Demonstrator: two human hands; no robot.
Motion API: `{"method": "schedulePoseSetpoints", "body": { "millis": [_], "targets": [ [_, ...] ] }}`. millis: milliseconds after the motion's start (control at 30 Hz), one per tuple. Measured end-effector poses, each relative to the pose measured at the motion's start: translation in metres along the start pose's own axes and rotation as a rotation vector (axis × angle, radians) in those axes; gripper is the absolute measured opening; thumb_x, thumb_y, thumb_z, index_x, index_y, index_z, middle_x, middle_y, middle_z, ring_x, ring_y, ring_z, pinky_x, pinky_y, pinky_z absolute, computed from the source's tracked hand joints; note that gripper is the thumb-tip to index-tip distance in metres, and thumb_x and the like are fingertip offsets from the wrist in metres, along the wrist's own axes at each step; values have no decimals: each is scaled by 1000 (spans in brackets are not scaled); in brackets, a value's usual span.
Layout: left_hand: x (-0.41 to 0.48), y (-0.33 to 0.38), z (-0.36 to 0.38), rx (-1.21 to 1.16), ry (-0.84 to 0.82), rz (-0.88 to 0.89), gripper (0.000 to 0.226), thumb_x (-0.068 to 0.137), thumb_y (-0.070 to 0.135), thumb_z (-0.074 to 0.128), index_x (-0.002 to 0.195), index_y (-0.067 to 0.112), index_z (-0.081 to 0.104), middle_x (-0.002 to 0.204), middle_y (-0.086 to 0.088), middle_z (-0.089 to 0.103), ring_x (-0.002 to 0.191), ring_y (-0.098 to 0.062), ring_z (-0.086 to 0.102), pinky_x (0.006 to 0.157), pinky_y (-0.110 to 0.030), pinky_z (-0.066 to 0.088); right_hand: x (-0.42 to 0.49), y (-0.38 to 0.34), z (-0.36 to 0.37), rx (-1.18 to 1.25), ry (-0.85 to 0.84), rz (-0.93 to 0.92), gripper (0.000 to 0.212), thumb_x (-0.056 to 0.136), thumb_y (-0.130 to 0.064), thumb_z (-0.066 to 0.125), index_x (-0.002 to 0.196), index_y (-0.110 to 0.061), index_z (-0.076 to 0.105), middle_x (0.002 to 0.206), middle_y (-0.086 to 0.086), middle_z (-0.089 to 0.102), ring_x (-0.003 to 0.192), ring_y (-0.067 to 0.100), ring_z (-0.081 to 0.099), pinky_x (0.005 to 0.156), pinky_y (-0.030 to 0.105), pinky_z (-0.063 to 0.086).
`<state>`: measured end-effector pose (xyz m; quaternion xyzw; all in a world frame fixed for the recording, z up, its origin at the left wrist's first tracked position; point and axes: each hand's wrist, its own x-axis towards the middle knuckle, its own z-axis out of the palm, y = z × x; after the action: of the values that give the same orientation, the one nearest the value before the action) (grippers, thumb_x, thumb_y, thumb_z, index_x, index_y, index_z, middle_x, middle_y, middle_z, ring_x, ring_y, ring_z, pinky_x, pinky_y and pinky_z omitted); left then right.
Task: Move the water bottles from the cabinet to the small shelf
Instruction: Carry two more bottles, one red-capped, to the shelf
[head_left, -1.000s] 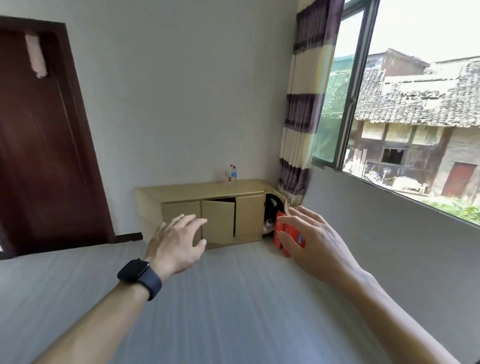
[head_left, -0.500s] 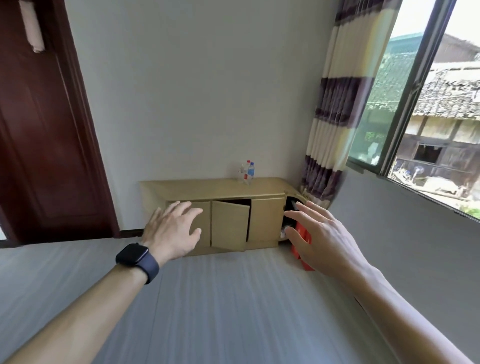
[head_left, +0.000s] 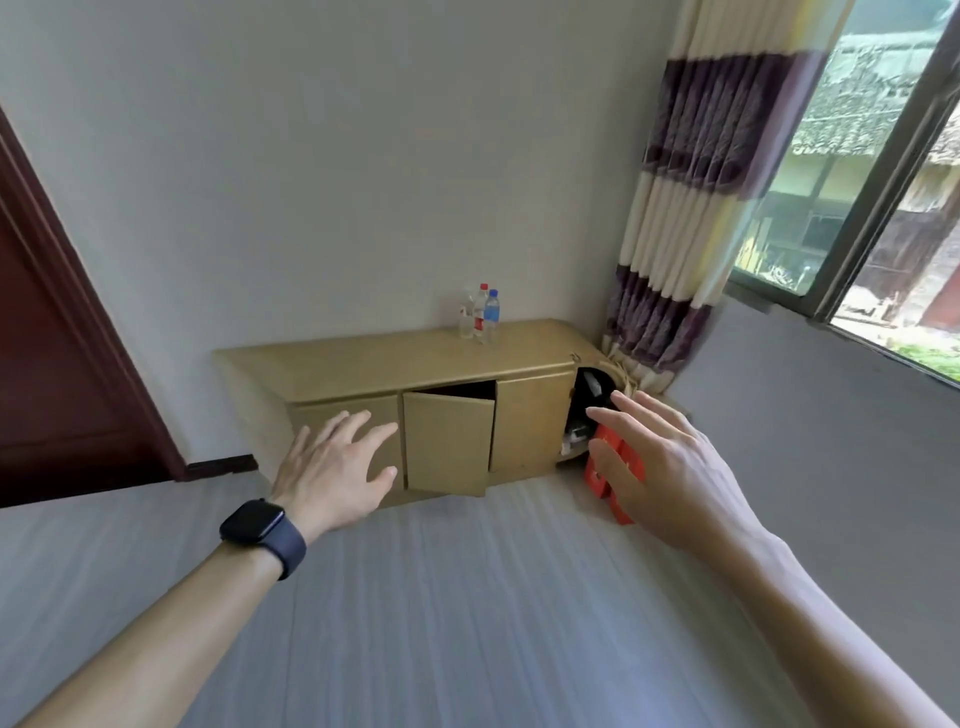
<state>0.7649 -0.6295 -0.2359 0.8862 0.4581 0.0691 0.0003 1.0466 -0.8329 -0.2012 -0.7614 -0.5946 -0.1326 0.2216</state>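
Note:
Three clear water bottles (head_left: 480, 314) stand close together on top of a low tan cabinet (head_left: 395, 364) against the far wall. The cabinet's middle door (head_left: 448, 441) hangs ajar. My left hand (head_left: 340, 465), with a dark watch on the wrist, is held out in front of the cabinet's left door, fingers spread and holding nothing. Stretched toward the cabinet's right end, my right hand (head_left: 660, 467) also has its fingers apart and is empty. Both hands are well short of the bottles. No small shelf is in view.
A red box (head_left: 602, 465) stands on the floor by the cabinet's right end, partly behind my right hand. A striped curtain (head_left: 691, 208) hangs in the corner beside a window (head_left: 872, 182). A dark wooden door (head_left: 62, 364) is at the left. Grey floor lies between me and the cabinet.
The view has drawn closer to the cabinet and swung left, so the window takes up less of the frame. Both hands stay outstretched and empty.

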Motion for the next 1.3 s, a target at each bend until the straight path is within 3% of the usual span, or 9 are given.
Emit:
{"method": "schedulePoseSetpoints", "body": {
  "millis": [367, 700, 833, 1000, 1300],
  "targets": [
    [220, -30, 45, 81, -33, -48, 60, 93, 57, 41, 148, 40, 29, 161, 1, 20, 147, -23, 18, 117, -49, 20, 208, 92, 129, -29, -27, -70, 47, 96, -51, 37, 135, -33, 55, 148, 0, 49, 143, 21, 36, 114, 41, 34],
    [420, -40, 78, 29, -8, -105, 62, 94, 61, 35, 151, 37, 26, 159, -1, 25, 145, -24, 25, 115, -49, 26, 392, 158, 225, -42, -121, -87, 50, 95, -56, 32, 136, -37, 56, 147, -8, 49, 145, 15, 32, 115, 32, 26],
    [517, -53, 108, 14, -14, -97, 61, 94, 59, 37, 150, 37, 30, 158, -2, 28, 144, -25, 26, 115, -49, 25, 463, 181, 283, -28, -147, -64, 54, 93, -60, 27, 134, -39, 57, 146, -9, 51, 144, 15, 33, 115, 34, 29],
    [644, -67, 138, 27, -52, -32, 59, 95, 55, 40, 149, 32, 32, 154, -3, 33, 141, -25, 28, 112, -49, 26, 559, 202, 359, -49, -227, 12, 42, 98, -53, 42, 137, -40, 53, 147, -9, 49, 146, 16, 31, 115, 35, 28],
    [828, -83, 187, 32, -180, 55, 60, 95, 53, 39, 150, 32, 29, 158, -2, 24, 145, -23, 21, 115, -49, 20, 702, 234, 451, -20, -369, 81, 47, 99, -53, 35, 142, -39, 45, 151, -7, 44, 147, 17, 28, 117, 37, 28]
  ]
}}
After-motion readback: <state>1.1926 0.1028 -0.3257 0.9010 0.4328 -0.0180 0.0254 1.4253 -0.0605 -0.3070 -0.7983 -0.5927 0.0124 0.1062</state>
